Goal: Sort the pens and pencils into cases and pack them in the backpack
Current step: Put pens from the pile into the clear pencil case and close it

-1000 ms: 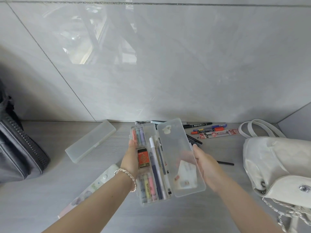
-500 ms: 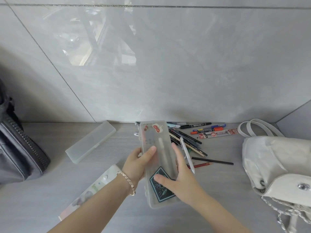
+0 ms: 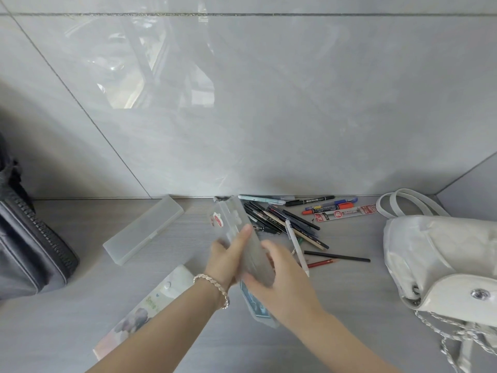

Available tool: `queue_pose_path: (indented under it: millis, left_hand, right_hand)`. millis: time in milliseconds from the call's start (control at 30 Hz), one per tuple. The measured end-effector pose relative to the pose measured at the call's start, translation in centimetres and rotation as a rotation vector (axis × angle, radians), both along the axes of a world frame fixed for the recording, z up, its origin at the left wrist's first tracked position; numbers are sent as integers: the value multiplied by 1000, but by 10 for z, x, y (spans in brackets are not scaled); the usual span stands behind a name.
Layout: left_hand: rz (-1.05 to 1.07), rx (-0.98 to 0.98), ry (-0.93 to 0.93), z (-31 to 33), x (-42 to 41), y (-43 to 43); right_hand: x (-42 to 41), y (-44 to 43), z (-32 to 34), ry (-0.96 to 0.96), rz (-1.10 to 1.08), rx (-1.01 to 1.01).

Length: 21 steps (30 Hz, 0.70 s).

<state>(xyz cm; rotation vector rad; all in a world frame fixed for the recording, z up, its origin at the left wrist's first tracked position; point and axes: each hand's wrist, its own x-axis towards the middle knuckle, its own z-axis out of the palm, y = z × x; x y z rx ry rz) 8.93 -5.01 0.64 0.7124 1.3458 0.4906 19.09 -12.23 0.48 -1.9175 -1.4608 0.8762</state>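
Three cases: clear case [image 3: 236,227] mid-frame, lid down, held in both hands; frosted case [image 3: 144,230] left of it; printed case [image 3: 150,305] lower left. Two bags: white backpack [image 3: 441,259] right edge, dark bag [image 3: 29,246] left edge. Pens and pencils [image 3: 282,219] heaped right of centre, overlapping, count unclear. Left hand [image 3: 227,261] wraps clear case's left side, thumb over top. Right hand [image 3: 279,286] grips its lower end, blurred.

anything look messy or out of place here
The pens and pencils lie jumbled in a heap by the wall, with a red pencil and a black pencil beside it. The left hand and right hand grip the clear plastic pencil case; nothing looks spilled or broken.
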Motion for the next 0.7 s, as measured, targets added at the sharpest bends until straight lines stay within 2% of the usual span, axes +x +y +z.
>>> queue_pose_path:
  millis: [100,167,433,633,700]
  left_hand:
    - [25,-18,-67,-5,-5,-5]
    - [0,-9,-85,-8,-7,-8]
    - [74,-30,-10,-15,2,-9]
    - [55,71,120,-11,5,-12]
    - [55,62,26,-12,3,-11]
  right_hand:
    - [0,3,-1,182,12,-62]
    - [0,5,-3,227,44,-104]
    - [-8,6,5,62,60,-50]
    - [-1,7,18,-113,90,-51]
    - [1,8,24,-125,116,-57]
